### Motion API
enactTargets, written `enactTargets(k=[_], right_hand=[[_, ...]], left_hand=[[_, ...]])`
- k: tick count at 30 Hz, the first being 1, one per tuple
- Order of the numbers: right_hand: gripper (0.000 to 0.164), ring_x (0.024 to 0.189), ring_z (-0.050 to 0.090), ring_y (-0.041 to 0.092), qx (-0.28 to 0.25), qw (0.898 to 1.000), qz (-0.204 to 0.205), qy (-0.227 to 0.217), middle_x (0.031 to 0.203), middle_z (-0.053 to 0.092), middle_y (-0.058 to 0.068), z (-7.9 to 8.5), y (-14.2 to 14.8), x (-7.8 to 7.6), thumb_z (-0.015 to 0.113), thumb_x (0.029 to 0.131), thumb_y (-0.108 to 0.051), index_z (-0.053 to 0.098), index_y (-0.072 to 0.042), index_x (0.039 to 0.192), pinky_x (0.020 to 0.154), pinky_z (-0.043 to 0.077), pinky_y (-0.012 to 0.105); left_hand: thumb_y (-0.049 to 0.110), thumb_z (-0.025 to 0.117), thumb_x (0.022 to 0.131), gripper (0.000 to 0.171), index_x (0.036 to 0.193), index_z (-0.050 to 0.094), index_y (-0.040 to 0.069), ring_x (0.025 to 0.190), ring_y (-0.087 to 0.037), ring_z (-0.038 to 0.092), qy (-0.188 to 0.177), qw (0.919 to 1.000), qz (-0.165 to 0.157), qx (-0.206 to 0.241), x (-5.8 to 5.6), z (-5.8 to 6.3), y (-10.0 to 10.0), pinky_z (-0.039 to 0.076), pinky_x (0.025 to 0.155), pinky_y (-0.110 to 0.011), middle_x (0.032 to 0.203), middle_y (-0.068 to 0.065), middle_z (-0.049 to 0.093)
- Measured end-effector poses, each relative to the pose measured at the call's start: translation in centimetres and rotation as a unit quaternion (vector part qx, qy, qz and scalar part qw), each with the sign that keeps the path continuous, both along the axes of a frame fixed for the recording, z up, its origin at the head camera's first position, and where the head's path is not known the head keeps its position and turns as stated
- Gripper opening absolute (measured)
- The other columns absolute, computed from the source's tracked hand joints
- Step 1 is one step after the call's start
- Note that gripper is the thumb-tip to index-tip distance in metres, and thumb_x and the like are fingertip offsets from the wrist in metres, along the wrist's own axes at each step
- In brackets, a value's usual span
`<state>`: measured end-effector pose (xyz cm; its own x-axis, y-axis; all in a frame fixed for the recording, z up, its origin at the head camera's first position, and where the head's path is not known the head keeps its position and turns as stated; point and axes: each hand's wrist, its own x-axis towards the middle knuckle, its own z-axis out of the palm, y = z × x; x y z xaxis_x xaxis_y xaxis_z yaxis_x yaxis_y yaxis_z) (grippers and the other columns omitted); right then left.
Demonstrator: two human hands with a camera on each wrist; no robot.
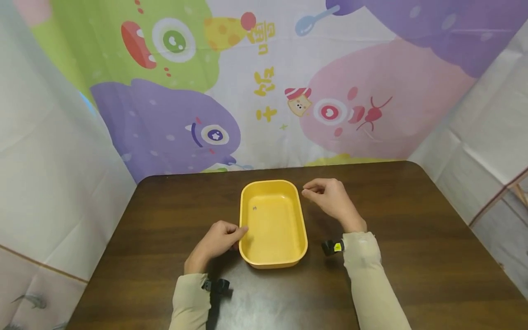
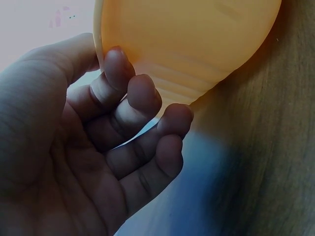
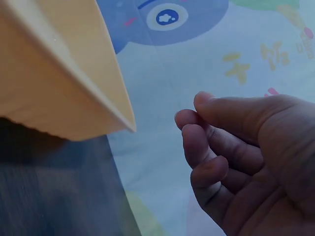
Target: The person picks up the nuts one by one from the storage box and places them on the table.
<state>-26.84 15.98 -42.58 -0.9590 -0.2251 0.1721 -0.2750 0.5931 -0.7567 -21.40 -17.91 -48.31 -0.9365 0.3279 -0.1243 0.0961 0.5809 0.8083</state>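
Observation:
A deep yellow plastic tray [image 1: 274, 229] with rounded corners is at the middle of the table. Its left rim is pinched by my left hand [image 1: 220, 238], thumb over the edge and fingers against the outer wall. In the left wrist view the fingertips [image 2: 142, 93] lie curled beside the tray's ribbed side [image 2: 197, 44]. My right hand [image 1: 330, 199] hovers just off the tray's far right corner, fingers loosely bent and thumb near the forefinger. Nothing shows in it in the right wrist view, where the tray wall [image 3: 64, 93] stands apart from it.
A tiny grey mark or bit [image 1: 254, 208] shows on the tray's inside. Dark wood tabletop [image 1: 173, 206] surrounds the tray. Behind it hangs a cloth [image 1: 272, 137] printed with cartoon monsters. Pale sheets [image 1: 49, 151] flank the table. A small black camera [image 1: 216, 286] sits at each wrist.

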Motion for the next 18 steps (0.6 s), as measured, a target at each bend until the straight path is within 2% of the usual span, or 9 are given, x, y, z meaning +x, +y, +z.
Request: enactTargets(k=[7,13,18], right_hand=[[0.018,0.077,0.071,0.019,-0.001,1.0,-0.007,0.01,0.096,0.078,0.011,-0.3,1.2,0.0,0.074,0.096,-0.02,0.077,-0.007,0.108,0.064,0.057,0.032],[0.015,0.08,0.068,0.021,0.019,0.999,-0.024,0.032,0.095,0.077,0.007,-0.7,2.3,0.3,0.077,0.094,-0.022,0.078,-0.01,0.103,0.069,0.055,0.033],[0.016,0.079,0.066,0.021,0.031,0.998,-0.039,0.03,0.094,0.077,0.005,-1.0,3.2,0.6,0.077,0.094,-0.023,0.079,-0.011,0.104,0.069,0.054,0.033]], left_hand=[[0.041,0.062,0.102,0.053,0.069,0.066,0.0,0.056,-0.012,0.046,0.002,1.0,0.002,-0.005,0.1,-0.1,0.0,0.04,0.056,-0.027,0.059,0.001,0.053],[0.041,0.062,0.102,0.052,0.069,0.065,0.001,0.056,-0.012,0.046,0.001,1.0,0.0,-0.006,0.1,0.0,0.0,0.04,0.056,-0.027,0.06,-0.001,0.054],[0.041,0.062,0.102,0.052,0.069,0.065,0.001,0.056,-0.012,0.046,-0.001,1.0,0.001,-0.005,0.1,0.0,0.0,0.04,0.056,-0.027,0.06,-0.001,0.054]])
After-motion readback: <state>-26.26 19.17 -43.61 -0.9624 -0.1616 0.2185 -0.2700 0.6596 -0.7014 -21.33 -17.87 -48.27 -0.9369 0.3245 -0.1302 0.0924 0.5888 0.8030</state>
